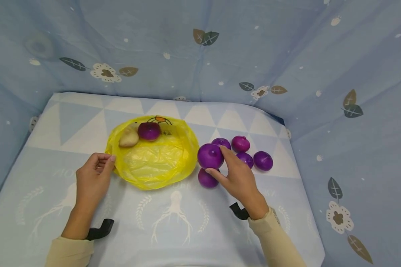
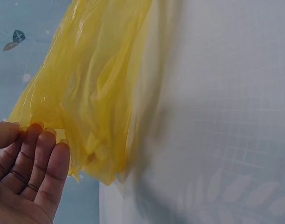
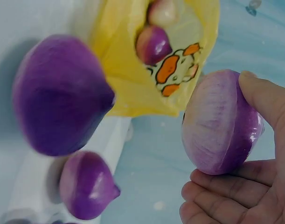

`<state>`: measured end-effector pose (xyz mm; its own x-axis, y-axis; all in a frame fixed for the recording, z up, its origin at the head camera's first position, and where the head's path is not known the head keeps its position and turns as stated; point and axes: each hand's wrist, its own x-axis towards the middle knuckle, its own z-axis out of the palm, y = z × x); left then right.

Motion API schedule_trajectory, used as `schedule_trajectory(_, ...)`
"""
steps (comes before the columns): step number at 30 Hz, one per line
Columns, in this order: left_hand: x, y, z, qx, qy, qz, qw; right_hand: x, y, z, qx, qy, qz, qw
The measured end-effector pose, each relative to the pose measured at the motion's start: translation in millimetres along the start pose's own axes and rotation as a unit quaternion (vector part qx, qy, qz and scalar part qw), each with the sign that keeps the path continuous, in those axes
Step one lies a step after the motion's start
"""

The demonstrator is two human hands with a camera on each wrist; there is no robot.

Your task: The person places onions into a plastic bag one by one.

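Note:
My left hand (image 1: pixel 95 176) pinches the left rim of a yellow plastic bag (image 1: pixel 153 163), whose mouth stands open on the table. Inside the bag lie a purple onion (image 1: pixel 149 131) and a pale, potato-like vegetable (image 1: pixel 129 137). In the left wrist view, thumb and fingers (image 2: pixel 51 175) meet at the bag's edge. My right hand (image 1: pixel 238 176) grips another purple onion (image 1: pixel 210 156) between thumb and fingers, just right of the bag. The right wrist view shows this held onion (image 3: pixel 221 122) with a pale side and a purple side.
Several more purple onions sit on the table at the right: one below the held onion (image 1: pixel 207 178), a reddish one (image 1: pixel 241 143) at the back and one farthest right (image 1: pixel 263 161). A patterned cloth covers the table (image 1: pixel 173 230); blue curtains (image 1: pixel 160 44) hang behind and beside it.

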<state>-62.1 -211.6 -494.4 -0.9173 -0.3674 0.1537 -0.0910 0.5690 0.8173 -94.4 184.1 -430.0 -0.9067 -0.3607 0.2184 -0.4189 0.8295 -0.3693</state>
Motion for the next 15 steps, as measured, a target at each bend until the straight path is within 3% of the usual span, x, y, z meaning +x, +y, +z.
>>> schedule_trajectory(15, 0.8, 2.8, -0.2, -0.021, -0.003, -0.004, 0.9998, 42, -48, 32, 0.029, -0.025, -0.072, 0.997)
